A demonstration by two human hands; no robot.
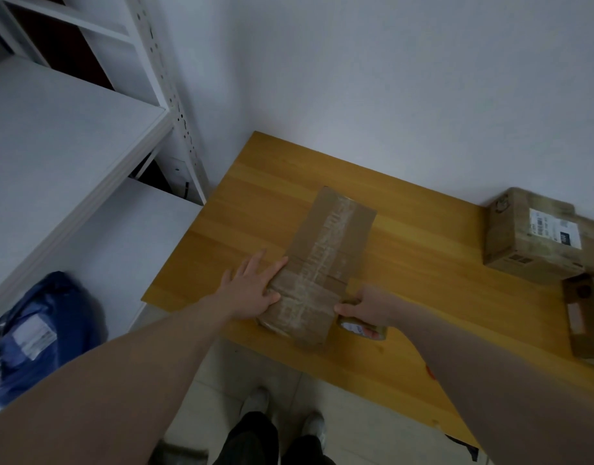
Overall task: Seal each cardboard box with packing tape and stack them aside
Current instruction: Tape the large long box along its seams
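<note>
A long cardboard box [326,253] lies on the wooden table [406,290], its near end at the table's front edge, with old tape running down its top. My left hand [255,286] rests flat against the box's left side near the front, fingers straight. My right hand [369,307] grips a roll of brown packing tape [359,327] pressed to the box's right front corner. A strip of brown tape crosses the box top near that end.
Two cardboard boxes [530,239] sit stacked at the table's right, and a flat cardboard piece [584,317] lies in front of them. White metal shelving [70,156] stands on the left, with a blue parcel bag [37,333] on a lower shelf. My feet are on the tiled floor below.
</note>
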